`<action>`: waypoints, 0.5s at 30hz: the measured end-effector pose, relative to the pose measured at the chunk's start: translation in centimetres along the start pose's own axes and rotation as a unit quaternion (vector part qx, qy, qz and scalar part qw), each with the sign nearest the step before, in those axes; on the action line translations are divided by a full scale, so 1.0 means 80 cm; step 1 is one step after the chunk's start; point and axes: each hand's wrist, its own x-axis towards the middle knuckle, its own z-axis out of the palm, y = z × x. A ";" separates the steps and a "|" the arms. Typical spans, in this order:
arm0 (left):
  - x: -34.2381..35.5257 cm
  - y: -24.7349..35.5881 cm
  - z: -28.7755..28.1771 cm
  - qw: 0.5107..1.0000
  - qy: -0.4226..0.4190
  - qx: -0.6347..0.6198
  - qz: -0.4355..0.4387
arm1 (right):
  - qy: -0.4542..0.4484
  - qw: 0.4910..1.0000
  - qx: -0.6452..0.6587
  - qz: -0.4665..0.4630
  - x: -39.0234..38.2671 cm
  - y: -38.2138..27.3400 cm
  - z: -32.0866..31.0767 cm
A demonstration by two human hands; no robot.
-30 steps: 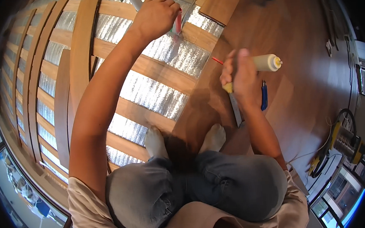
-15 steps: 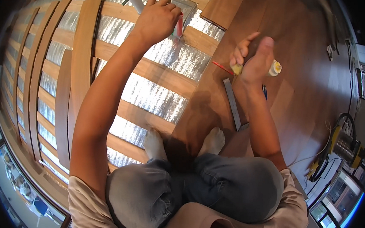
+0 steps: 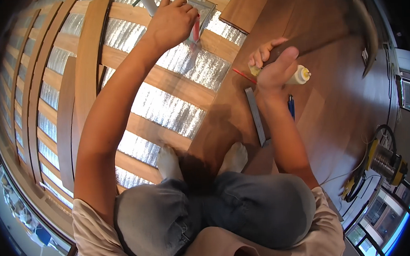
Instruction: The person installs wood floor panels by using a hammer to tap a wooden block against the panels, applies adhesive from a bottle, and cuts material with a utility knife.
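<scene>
My left hand [image 3: 173,21] is closed around an upright red-handled tool [image 3: 195,31], whose lower end reaches toward the open floor frame. Its working tip is too unclear to name. My right hand [image 3: 273,71] grips the butt end of a hammer, its dark handle [image 3: 318,41] slanting up and away to the right. The big curved head [image 3: 368,33] looms near the right side, blurred. Beneath my right hand, partly covered, lie a white bottle with a yellow cap [image 3: 301,75], a thin red stick [image 3: 244,75], a grey metal square [image 3: 256,117] and a blue pen-like thing [image 3: 291,106].
Wooden battens [image 3: 166,121] with silver foil [image 3: 169,99] between them fill the left side. Loose planks [image 3: 88,55] lie across them. Laid brown flooring [image 3: 341,104] covers the right. A grey box [image 3: 206,9] sits past my left hand; a yellow-and-metal machine [image 3: 383,156] stands at right.
The hammer head has come into clearer view on the right, and my right hand has shifted slightly left. My left hand still grips the red-handled tool. The whole view has moved a little.
</scene>
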 end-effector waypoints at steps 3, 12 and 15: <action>0.024 0.014 0.004 1.000 0.025 -0.014 0.009 | -0.016 0.981 -0.188 -0.044 -0.032 0.106 -0.098; 0.000 0.008 0.001 1.000 -0.004 -0.019 -0.015 | -0.059 0.986 -0.062 0.143 -0.025 0.034 -0.033; 0.011 0.016 0.003 1.000 0.017 -0.019 -0.004 | 0.040 0.994 -0.098 -0.009 -0.048 0.121 -0.072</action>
